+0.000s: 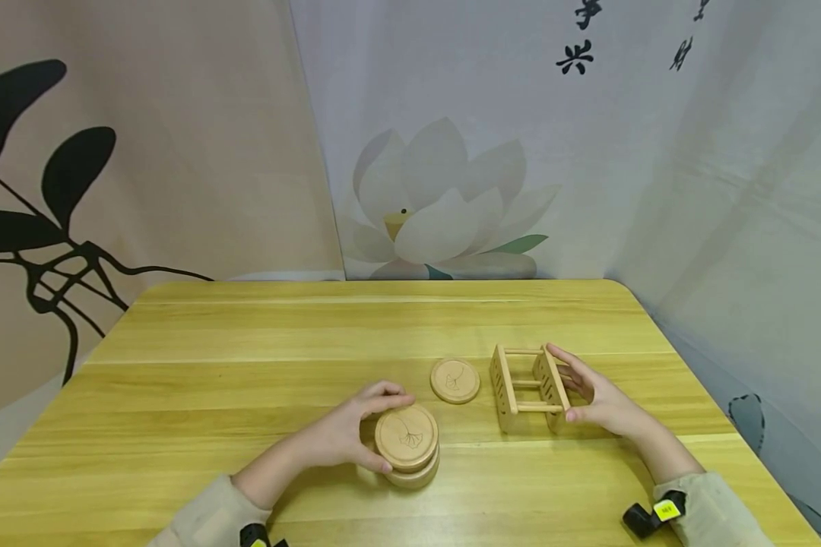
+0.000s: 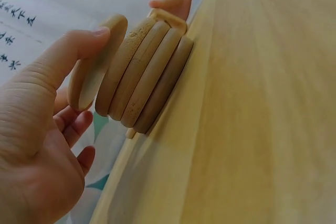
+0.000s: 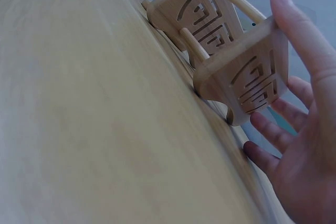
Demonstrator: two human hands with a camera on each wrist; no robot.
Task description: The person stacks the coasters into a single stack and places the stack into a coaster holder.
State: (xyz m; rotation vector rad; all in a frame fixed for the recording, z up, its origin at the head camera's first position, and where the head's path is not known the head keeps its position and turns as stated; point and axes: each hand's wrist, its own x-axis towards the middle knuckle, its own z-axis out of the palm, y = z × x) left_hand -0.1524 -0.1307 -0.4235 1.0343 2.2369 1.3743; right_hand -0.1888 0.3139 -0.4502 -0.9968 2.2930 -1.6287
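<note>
On the yellow-grained wooden table point(image 1: 280, 342), a pale wooden rack point(image 1: 527, 384) stands at right, its two panels pierced by angular fretwork slots, notched at the foot and joined by round dowels; the right hand point(image 1: 605, 403) lightly holds its right-hand panel between thumb and fingers. To the rack's left rises a disc stack point(image 1: 413, 478), round-edged (four counted, left wrist view), above which the left hand point(image 1: 352, 425) pinches a tilted leaf-engraved disc point(image 1: 408, 436). Between stack and rack lies one loose engraved disc point(image 1: 454, 381), flat.
</note>
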